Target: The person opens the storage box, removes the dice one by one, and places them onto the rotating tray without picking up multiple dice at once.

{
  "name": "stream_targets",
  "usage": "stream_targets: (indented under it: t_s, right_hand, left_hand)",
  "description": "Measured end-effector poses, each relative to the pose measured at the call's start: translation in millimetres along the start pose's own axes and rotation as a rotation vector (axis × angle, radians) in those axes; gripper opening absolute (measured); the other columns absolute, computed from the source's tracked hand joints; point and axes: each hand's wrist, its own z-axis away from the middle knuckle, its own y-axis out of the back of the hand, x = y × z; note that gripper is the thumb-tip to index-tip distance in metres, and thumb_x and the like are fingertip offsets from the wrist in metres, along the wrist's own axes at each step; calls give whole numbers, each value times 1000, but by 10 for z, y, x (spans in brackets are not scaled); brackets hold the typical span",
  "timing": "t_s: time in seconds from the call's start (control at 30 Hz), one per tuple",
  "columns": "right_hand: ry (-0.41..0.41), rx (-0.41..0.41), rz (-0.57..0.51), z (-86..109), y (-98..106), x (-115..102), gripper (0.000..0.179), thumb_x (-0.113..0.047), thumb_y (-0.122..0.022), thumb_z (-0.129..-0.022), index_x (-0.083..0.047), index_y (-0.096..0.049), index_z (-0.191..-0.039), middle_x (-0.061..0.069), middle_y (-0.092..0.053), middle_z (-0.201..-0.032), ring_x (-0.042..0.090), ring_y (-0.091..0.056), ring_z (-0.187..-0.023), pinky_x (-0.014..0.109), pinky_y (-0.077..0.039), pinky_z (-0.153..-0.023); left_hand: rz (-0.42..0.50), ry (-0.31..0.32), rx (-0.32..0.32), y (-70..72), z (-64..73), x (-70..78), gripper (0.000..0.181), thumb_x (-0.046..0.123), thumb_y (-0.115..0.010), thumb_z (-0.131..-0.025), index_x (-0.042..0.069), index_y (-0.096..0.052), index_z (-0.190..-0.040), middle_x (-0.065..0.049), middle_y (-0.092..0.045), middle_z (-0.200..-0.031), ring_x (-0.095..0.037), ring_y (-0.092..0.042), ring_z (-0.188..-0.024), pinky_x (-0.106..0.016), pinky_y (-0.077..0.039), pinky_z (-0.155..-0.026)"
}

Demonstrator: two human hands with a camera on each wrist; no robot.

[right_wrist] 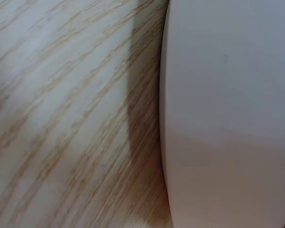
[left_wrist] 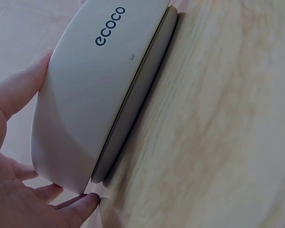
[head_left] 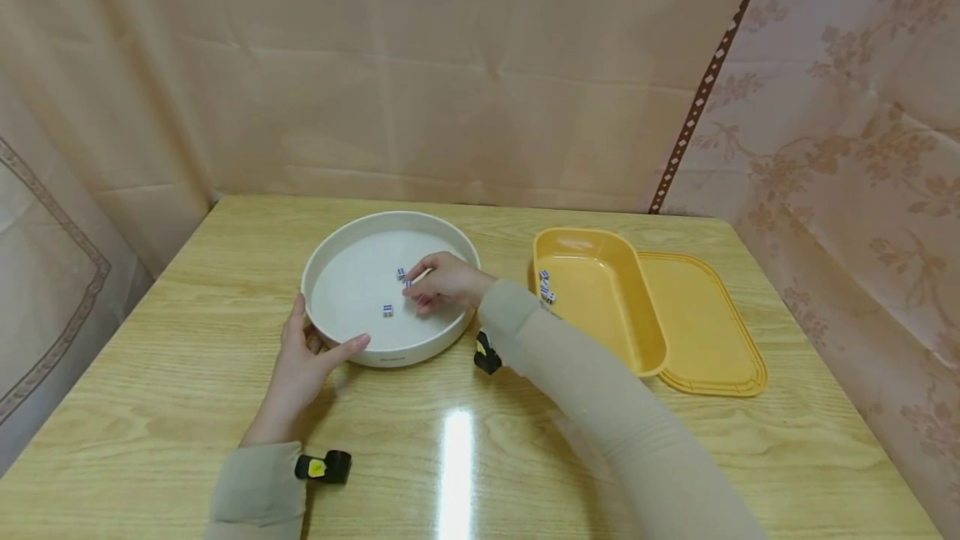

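Note:
A round white tray with a raised wall stands on the wooden table. My left hand grips its near left side, thumb on the rim; in the left wrist view the fingers bend against the wall, low down near the base. Over the tray floor, my right hand pinches a small white die between thumb and fingertips. Close beside it lies another die, and a third die sits nearer the front. The right wrist view shows only the tray's outer wall and table, with the fingers hidden.
To the right stands a yellow rectangular box with several dice at its left side, partly behind my right sleeve. A flat yellow lid lies against the box's right side. Curtains hang behind the table.

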Motion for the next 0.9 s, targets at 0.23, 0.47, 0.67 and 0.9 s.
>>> stream_targets:
  t_s: [0.23,0.47,0.67,0.9]
  right_hand:
    - [9,5,20,25,-11,-10,30,4,-65,-91,9,-56,-120,7,-61,-74,13,-60,-60,20,-58,-56]
    - [13,8,22,16,-15,-2,29,4,-65,-91,8,-57,-118,7,-60,-71,13,-59,-58,20,-58,-54]
    - [7,12,19,2,-15,6,27,4,-64,-91,8,-56,-116,6,-60,-70,12,-59,-58,20,-58,-53]
    - [8,24,29,8,-21,4,28,4,-64,-91,8,-57,-118,6,-59,-70,12,-58,-57,20,-57,-53]
  left_hand:
    - [-7,-2,0,0,-6,-3,122,31,-78,-86,21,22,-156,-16,15,-164,-41,-12,-152,-47,-23,-124]
    - [-8,6,-1,1,-3,-3,123,32,-78,-86,22,23,-156,-16,16,-164,-41,-12,-152,-47,-23,-124]
    - [-7,1,2,3,3,3,123,32,-78,-86,21,22,-156,-16,15,-164,-41,-12,-152,-48,-23,-124]
    - [-4,1,-1,7,10,8,123,33,-78,-86,21,22,-156,-17,13,-164,-41,-12,-152,-48,-22,-124]
